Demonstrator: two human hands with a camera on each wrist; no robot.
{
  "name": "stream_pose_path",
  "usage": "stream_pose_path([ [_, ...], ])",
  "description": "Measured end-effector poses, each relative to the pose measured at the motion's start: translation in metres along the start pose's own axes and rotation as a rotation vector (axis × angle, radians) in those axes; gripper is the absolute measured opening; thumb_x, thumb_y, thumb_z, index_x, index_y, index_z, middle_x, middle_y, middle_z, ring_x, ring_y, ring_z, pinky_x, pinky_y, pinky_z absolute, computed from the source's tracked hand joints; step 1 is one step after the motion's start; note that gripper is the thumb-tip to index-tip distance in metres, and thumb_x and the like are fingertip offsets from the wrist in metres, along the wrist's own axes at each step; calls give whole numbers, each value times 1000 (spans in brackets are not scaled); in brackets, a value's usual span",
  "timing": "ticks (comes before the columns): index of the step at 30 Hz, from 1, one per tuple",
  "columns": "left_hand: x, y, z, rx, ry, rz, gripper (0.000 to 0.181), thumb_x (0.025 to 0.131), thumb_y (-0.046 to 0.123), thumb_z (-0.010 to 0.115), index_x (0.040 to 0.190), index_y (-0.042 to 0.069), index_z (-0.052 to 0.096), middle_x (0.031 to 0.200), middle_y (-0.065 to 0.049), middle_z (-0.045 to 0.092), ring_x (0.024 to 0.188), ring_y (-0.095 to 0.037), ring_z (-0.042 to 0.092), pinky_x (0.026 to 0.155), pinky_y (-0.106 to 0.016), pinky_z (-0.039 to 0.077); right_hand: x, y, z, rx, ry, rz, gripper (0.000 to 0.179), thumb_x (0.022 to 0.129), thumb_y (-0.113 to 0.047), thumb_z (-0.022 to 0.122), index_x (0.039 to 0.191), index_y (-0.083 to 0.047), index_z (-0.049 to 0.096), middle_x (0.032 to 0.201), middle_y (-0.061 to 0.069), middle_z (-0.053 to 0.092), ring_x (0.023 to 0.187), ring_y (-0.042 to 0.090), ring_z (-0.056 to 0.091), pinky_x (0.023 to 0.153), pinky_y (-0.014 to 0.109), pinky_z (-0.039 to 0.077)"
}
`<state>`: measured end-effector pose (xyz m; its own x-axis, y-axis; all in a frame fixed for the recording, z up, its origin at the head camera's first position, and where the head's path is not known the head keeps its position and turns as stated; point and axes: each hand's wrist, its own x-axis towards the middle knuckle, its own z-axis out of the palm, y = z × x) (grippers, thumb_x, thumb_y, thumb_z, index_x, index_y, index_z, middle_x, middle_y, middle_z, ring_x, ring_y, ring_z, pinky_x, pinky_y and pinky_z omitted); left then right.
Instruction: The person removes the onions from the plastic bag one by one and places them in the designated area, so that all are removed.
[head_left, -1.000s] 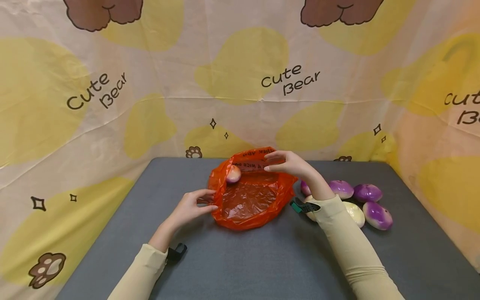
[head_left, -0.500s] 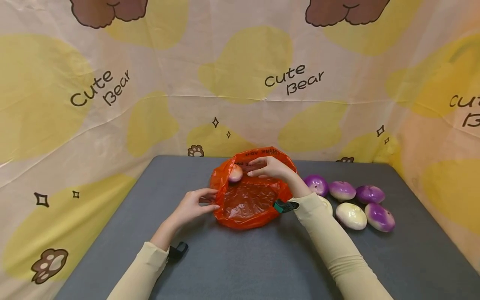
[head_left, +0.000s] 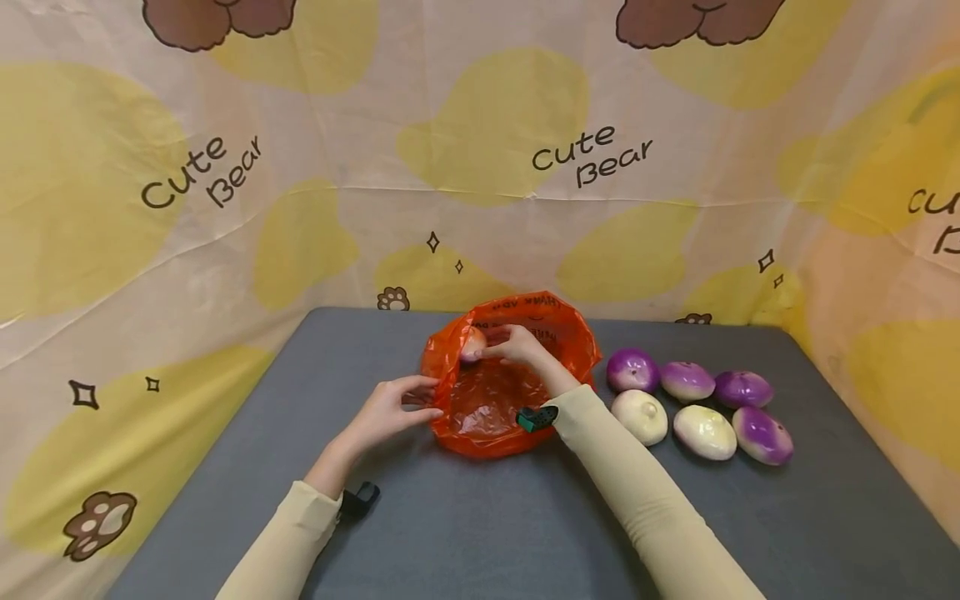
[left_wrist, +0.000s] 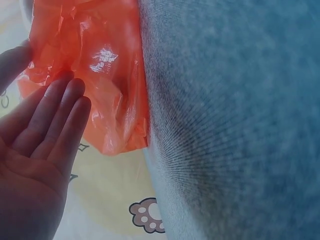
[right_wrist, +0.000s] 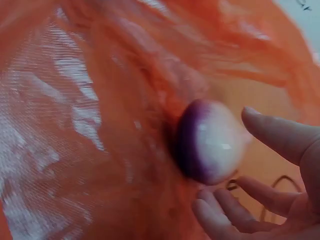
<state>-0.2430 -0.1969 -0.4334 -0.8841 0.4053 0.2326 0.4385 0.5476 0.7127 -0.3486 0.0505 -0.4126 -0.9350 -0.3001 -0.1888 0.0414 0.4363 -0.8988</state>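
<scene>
An orange-red plastic bag [head_left: 480,446] stands with its mouth spread on the grey table. Inside, against its left wall, lies a glossy purple-and-white turnip [right_wrist: 212,142], partly covered in the head view by bag and fingers. My right hand [head_left: 517,346] reaches into the bag, thumb and fingers spread around the turnip; the right wrist view shows a small gap at the thumb, and contact elsewhere is unclear. At the bag's left side, my left hand [head_left: 386,412] has its fingers nearly straight, with fingertips [left_wrist: 75,87] against the plastic.
Several more turnips [head_left: 633,369] lie in two rows to the right of the bag, purple or whitish side up. A printed cloth backdrop [head_left: 487,125] rises behind the table [head_left: 450,533] and along its sides.
My right hand has moved left and down, from above the bag's right rim to the turnip inside. The left hand has stayed at the bag's left side.
</scene>
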Motion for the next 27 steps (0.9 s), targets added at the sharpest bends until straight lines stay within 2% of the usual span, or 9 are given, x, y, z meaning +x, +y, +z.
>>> stream_pose_path([
  [5, 0, 1, 2, -2, -1, -10, 47, 81, 29, 76, 121, 8, 63, 105, -3, 70, 95, -17, 67, 86, -37, 55, 6, 9, 11, -21, 81, 15, 71, 76, -31, 80, 135, -5, 48, 132, 16, 53, 110, 30, 58, 88, 39, 53],
  [11, 0, 1, 1, -11, 1, -5, 46, 81, 29, 75, 121, 8, 63, 105, -4, 70, 96, -17, 67, 86, -36, 55, 13, 20, 19, -94, 121, -94, 74, 74, -36, 81, 136, -8, 50, 131, 13, 56, 120, 30, 52, 100, 43, 44],
  [15, 1, 0, 1, -9, -2, -8, 46, 81, 29, 76, 120, 8, 63, 106, -4, 70, 96, -17, 67, 86, -36, 55, 18, 28, 22, -83, 105, -134, 72, 75, -35, 81, 136, -11, 51, 128, 11, 59, 117, 27, 55, 100, 41, 45],
  [27, 1, -2, 0, -4, -5, 4, 46, 81, 30, 75, 120, 10, 63, 106, -3, 70, 96, -17, 67, 86, -36, 54, 25, 27, 34, -169, 239, -177, 77, 73, -38, 81, 135, -6, 49, 133, 15, 54, 122, 31, 51, 103, 44, 42],
])
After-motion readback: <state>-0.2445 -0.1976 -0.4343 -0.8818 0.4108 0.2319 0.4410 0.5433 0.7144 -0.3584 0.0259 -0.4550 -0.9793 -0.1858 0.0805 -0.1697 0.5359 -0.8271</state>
